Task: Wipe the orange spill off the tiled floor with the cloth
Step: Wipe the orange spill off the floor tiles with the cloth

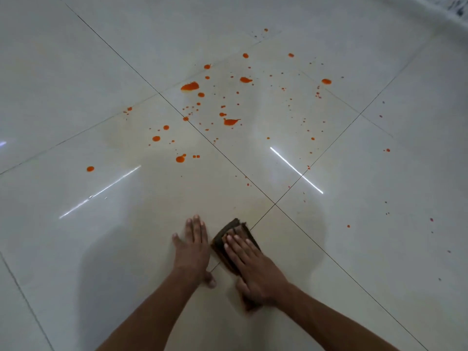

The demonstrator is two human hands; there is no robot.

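Head view: right hand (249, 262) flat on the cloth (229, 238), left hand (193, 245) spread bracing on the tiled floor (76, 97) — push forward firmly through the orange spill (190, 86).

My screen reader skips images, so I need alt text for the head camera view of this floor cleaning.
A person's right hand presses a dark folded cloth flat on a glossy pale tiled floor, while the left hand rests open beside it. The orange spill lies scattered as drops and splashes farther ahead, apart from the cloth.
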